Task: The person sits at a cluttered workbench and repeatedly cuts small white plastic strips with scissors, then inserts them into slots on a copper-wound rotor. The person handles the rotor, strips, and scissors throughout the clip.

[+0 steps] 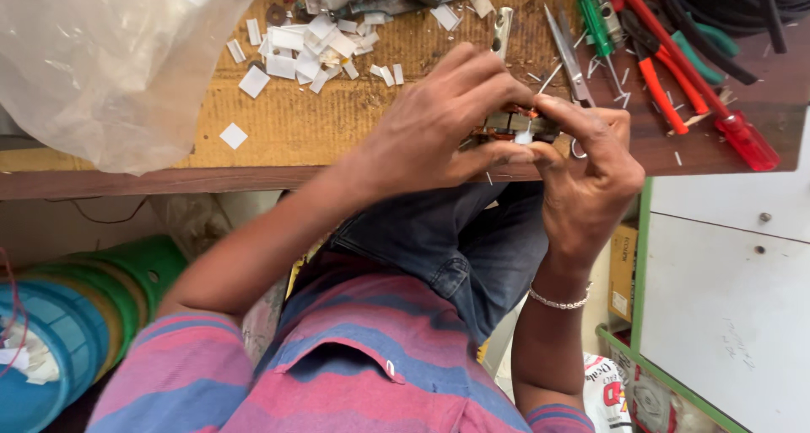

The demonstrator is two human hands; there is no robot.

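- Head view looks down on our two hands, meeting over the front edge of the bench point(278, 178).
- Our left hand point(439, 125) has its fingers curled tight round a small dark part point(515, 125) with a touch of copper showing; we hold it just above the edge, close to our eyes, which suits fine work.
- Our right hand point(591, 184) comes in from the other side, thumb and forefinger pinched narrow on a white slip point(524, 136) at the part's underside, so both hands are closed on the same piece.
- White paper bits point(304, 49) lie scattered well behind the hands, near enough to reach.
- Scissors point(567, 53), a green screwdriver point(596, 24), a red screwdriver point(742, 138) and red pliers point(666, 83) lie to the right, handles toward us.
- Fingers cover most of the part, so we cannot tell its full shape or how the slip sits in it.
- A clear bag point(110, 62) hides the bench's left end; the tools at the top run out of frame.
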